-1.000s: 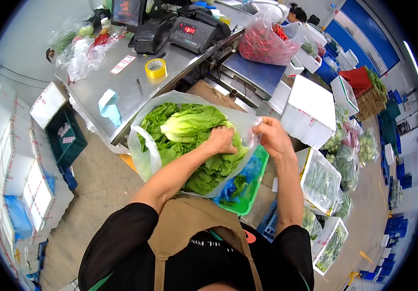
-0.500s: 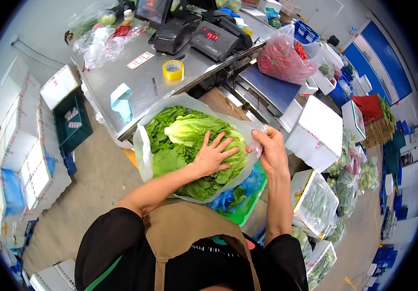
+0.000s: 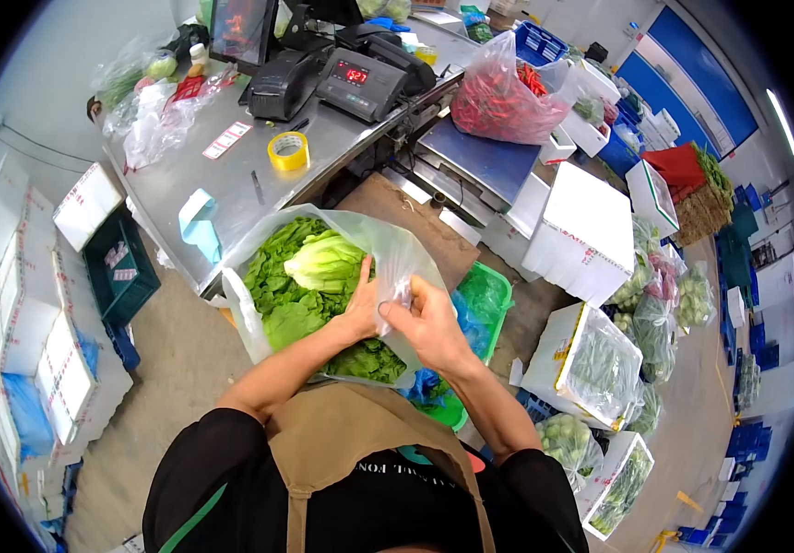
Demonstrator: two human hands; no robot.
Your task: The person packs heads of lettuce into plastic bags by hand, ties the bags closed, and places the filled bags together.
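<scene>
A clear plastic bag (image 3: 242, 318) full of leafy green lettuce (image 3: 286, 304) stands open in front of me, a pale lettuce head (image 3: 323, 262) lying on top. My left hand (image 3: 358, 311) reaches into the bag and rests against the lettuce with its fingers stretched out; the bag's edge partly covers them. Pinched between the thumb and fingers of my right hand (image 3: 429, 323) is the right side of the bag's rim, pulled inward over the left hand. Beneath and to the right shows a green basket (image 3: 497, 300) with blue plastic inside.
A metal table (image 3: 162, 194) ahead carries yellow tape (image 3: 288, 151), a blue strip (image 3: 199, 226) and a scale display (image 3: 360, 85). On the platform (image 3: 475, 157) sits a bag of red chillies (image 3: 503, 97). White foam boxes (image 3: 586, 230) stand right; more boxes and a dark green crate (image 3: 120, 267) left.
My right hand has moved left with the bag's rim, drawing it over the lettuce. The left hand has slid left and deeper, now partly covered. The camera view has shifted.
</scene>
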